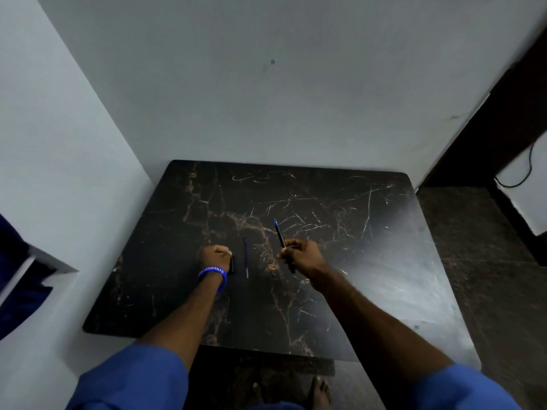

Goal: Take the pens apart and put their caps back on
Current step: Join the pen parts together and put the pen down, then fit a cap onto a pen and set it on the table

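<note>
Both arms reach out over a dark marble tabletop (pixel 325 291) shoved into a corner of pale walls. The right hand (pixel 302 255) is curled shut around a black pen (pixel 279 235), gripping it low on the barrel so the blue tip angles up and away toward the far left, lifted off the surface. The forearm runs in from the near right, wrist a bit cocked.

The left hand (pixel 214 257) is knuckles-up in a loose fist resting on the tabletop, with a blue wristband (pixel 212 275) on the wrist. Its fingertips sit at a small black piece (pixel 233 264), probably a cap, but can't tell if it's actually pinching it.

Between the two hands a thin blue refill (pixel 245 257) lies flat, pointing near to far.
</note>
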